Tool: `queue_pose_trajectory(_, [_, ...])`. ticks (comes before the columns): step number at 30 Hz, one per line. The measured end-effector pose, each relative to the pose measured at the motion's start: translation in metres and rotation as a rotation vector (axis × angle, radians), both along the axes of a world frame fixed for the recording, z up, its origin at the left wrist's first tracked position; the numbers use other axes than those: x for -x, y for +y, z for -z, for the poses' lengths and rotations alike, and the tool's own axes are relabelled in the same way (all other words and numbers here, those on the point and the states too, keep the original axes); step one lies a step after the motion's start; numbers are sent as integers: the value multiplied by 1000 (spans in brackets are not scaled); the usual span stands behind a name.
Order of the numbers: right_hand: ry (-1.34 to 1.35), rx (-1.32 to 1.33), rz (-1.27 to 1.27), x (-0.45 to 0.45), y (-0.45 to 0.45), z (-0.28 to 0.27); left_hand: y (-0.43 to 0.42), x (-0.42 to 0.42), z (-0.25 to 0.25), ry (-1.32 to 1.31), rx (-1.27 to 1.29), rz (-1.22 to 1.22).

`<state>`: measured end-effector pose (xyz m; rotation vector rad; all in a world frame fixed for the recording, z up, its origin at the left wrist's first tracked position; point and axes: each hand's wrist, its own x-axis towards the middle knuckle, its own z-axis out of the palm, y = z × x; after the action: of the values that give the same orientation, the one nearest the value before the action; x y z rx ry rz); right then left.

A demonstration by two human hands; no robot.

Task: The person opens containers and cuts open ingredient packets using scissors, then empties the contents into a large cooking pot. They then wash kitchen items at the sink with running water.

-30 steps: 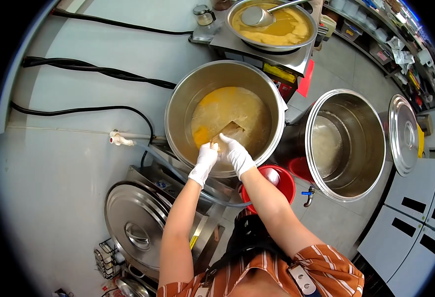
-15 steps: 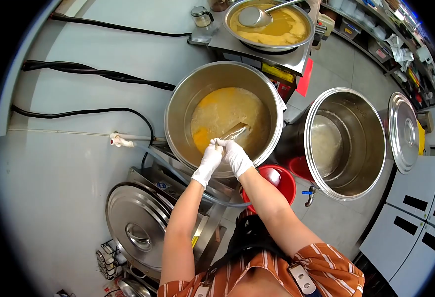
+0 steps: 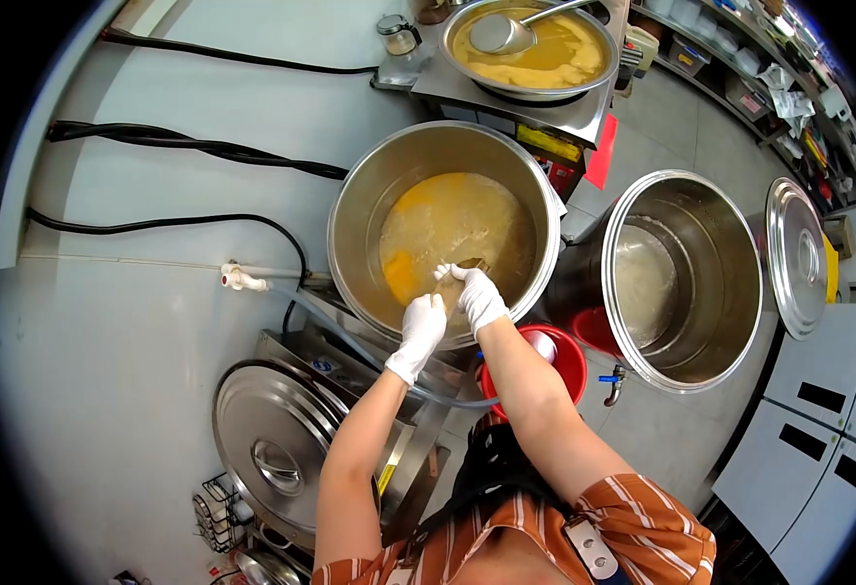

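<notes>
Both of my hands wear white gloves and reach over the near side of a large steel pot [image 3: 343, 219] of cloudy broth [image 3: 447, 216] with orange patches. My left hand [image 3: 422, 325] is closed on the near end of what looks like a shiny, brownish plastic bag [image 3: 450, 291]. Higher up the bag, my right hand [image 3: 474, 292] pinches it with curled fingers. The bag's far end shows just past the right fingers, above the liquid. My hands hide much of it, and its contents cannot be made out.
A second tall steel pot [image 3: 730, 322] with cloudy liquid stands right, its lid [image 3: 796, 258] beyond. A red bucket [image 3: 572, 375] sits below my right forearm. A wide pan [image 3: 599, 88] with a ladle [image 3: 494, 35] is ahead. Steel lids [image 3: 252, 429] lean at left, near a hose [image 3: 326, 320].
My right hand has shifted up along the bag and slightly right, while my left hand has dropped a little. The hands are farther apart, and less of the bag's far end shows.
</notes>
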<state>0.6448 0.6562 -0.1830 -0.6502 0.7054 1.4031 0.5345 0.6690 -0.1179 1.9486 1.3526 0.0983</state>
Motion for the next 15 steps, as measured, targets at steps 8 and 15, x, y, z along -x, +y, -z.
queue_pose_trajectory(8, [63, 37, 167, -3, 7, 33, -10, 1, -4, 82, -127, 47])
queue_pose_trajectory(15, [61, 71, 168, -7, 6, 22, -16, 2, -9, 80, -95, 21])
